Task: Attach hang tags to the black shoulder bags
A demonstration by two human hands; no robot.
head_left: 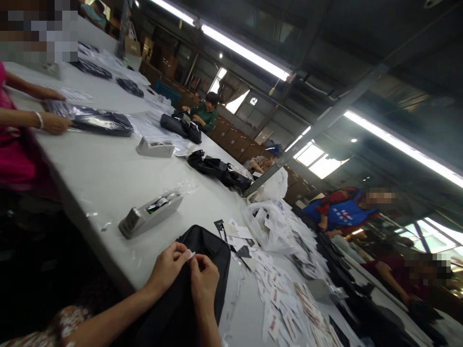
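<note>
Patterned sleeve point(68, 320) nearest, the left hand point(168, 262) and right hand point(204, 277) pinch a small white piece point(191, 254), fingers closed on it over the black bag point(213, 241) at the table's point(87, 178) near edge. Not yet let go, the piece suggests an unfinished step. Bare room opens leftward around the tape dispenser point(154, 219); loose labels point(277, 301) crowd the right.

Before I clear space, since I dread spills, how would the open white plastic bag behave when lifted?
The open white plastic bag looks floppy, its thin sides being crumpled. It might spill, as tags show in its mouth. Probably light, given those paper-like tags.
</note>
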